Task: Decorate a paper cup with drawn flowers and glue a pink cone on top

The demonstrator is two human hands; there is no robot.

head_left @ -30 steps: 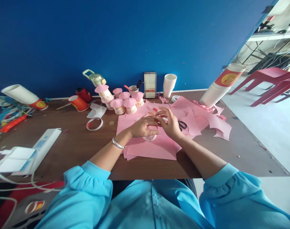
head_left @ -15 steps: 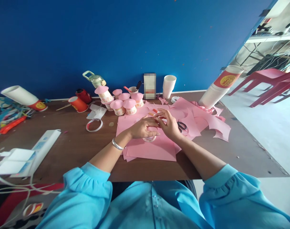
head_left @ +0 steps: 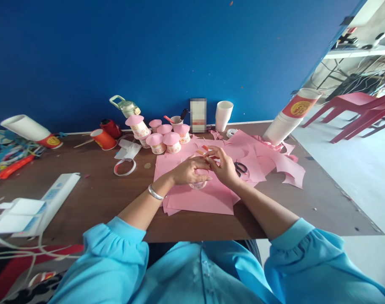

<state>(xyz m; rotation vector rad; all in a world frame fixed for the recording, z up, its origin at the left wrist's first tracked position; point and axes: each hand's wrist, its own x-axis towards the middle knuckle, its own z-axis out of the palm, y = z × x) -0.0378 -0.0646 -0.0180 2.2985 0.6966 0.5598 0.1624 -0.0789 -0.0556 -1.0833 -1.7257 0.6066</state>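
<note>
In the head view, a small patterned paper cup (head_left: pixel 198 185) with a pink top stands on stacked pink paper sheets (head_left: pixel 200 204). My left hand (head_left: pixel 190 171) curls over it from the left, thumb on the near side, covering most of it. My right hand (head_left: pixel 223 167) meets the left fingertips at the cup's far right side, its fingers bent together; anything pinched there is hidden. Black-handled scissors (head_left: pixel 241 169) lie just right of my right hand. Beyond my hands, several patterned cups with pink cone tops (head_left: pixel 171 139) stand in a group.
Pink paper offcuts (head_left: pixel 279 162) spread to the right beside a leaning stack of paper cups (head_left: pixel 290 116). White cups (head_left: pixel 224 116) and a phone (head_left: pixel 198 115) stand along the blue wall. A tape roll (head_left: pixel 125 167) and a power strip (head_left: pixel 58 194) lie on the left.
The view has shifted very slightly. Both hands stay at the cup in nearly the same pose, with only a slight movement of the right fingers.
</note>
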